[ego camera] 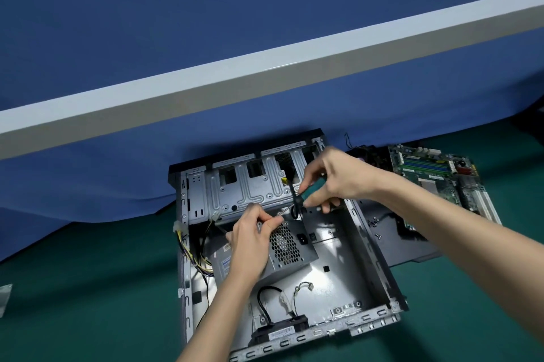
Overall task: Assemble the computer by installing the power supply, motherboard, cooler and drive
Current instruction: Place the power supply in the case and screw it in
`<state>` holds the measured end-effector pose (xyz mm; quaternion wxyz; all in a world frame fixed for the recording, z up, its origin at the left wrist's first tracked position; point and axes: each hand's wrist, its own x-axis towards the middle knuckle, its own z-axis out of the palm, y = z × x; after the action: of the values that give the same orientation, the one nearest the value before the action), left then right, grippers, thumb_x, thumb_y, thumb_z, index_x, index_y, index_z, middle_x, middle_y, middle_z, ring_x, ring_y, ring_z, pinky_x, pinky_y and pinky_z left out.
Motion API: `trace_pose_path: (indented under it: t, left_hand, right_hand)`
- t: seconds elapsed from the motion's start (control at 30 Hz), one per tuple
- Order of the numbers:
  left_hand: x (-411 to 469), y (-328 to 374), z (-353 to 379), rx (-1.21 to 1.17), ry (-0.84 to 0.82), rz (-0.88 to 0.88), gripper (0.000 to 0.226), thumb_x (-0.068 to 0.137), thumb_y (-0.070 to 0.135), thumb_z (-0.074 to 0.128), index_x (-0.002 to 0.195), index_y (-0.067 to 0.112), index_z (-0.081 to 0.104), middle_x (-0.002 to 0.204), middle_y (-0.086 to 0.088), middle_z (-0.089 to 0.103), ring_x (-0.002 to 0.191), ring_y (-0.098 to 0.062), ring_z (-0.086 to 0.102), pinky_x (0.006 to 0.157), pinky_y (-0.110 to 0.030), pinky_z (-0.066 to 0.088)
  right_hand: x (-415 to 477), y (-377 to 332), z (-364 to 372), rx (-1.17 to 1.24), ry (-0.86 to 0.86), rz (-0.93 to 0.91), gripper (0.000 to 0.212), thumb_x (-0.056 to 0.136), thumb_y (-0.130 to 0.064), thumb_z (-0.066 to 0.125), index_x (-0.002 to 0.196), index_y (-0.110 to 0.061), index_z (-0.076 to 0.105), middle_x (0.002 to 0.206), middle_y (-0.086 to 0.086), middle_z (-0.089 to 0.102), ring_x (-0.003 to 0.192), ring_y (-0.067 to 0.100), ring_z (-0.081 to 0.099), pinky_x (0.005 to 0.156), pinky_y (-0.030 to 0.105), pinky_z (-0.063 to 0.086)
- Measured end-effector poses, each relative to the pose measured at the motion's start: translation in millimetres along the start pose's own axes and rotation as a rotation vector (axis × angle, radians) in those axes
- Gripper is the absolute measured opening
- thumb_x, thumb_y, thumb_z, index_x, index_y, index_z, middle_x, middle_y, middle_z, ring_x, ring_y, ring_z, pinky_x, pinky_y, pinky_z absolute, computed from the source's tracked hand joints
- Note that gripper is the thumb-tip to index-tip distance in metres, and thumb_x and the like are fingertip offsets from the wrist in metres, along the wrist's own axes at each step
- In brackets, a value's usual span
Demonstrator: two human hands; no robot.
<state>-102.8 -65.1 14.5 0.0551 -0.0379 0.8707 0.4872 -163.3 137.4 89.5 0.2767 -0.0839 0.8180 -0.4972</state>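
Closed tight, my right grip (335,179) holds the screwdriver (315,186) by its green handle, up over the PSU (290,247). PSU lies inside the case (369,261), prob not fixed down yet. What could go wrong: the tip could slip & scratch the PSU, or a tiny screw could drop into the case, bc the pinch on it is so small. Closed too, my left grip (253,241) pinches the screwdriver's thin metal end. Can't tell if a screw is there. Mobo (435,176) lies on the bench (471,317), right of the case.
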Motion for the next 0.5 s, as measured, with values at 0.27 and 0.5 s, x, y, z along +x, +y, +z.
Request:
trace_pose_path:
  t: [0.27,0.5]
  left_hand:
    - [2.1,-4.2,1.4,0.028,0.024,0.037,0.031,0.079,0.038,0.071,0.065,0.024,0.047,0.073,0.008,0.054,0.070,-0.010,0.050,0.089,-0.050,0.039]
    - [1.4,1.4,8.9,-0.004,0.025,0.052,0.021,0.075,0.037,0.075,0.070,0.030,0.056,0.078,0.012,0.062,0.080,-0.009,0.058,0.090,-0.052,0.042]
  right_hand:
    - [-3.3,-7.9,4.8,0.071,-0.080,0.174,0.032,0.079,-0.029,0.079,0.087,-0.001,0.065,0.058,0.012,0.065,0.035,0.017,0.051,0.034,0.021,0.035]
    - [-4.6,-12.5,8.5,-0.267,0.001,-0.006,0.023,0.075,-0.008,0.079,0.068,-0.011,0.058,0.048,0.010,0.061,0.034,0.005,0.052,0.043,0.015,0.040]
